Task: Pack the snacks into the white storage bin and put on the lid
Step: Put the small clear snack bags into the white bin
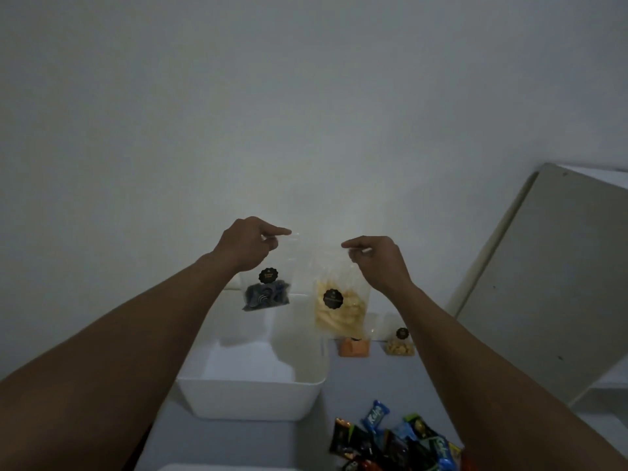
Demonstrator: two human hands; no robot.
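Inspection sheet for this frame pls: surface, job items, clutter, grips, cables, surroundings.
surface: pale tabletop, dimly lit.
job's things: white storage bin open, no lid on it, no snacks seen inside; dark-snack pouch and yellow-chip pouch held up in the air; orange pouch and nut pouch stand beyond the bin's right side; wrapped-snack pile at near right.
clutter: white edge at the frame's bottom, cannot tell if it is the lid.
grips: left hand pinches the dark-snack pouch's top; right hand pinches the yellow-chip pouch's top.
cables: nothing seen.
surroundings: plain wall; pale board leaning at right.
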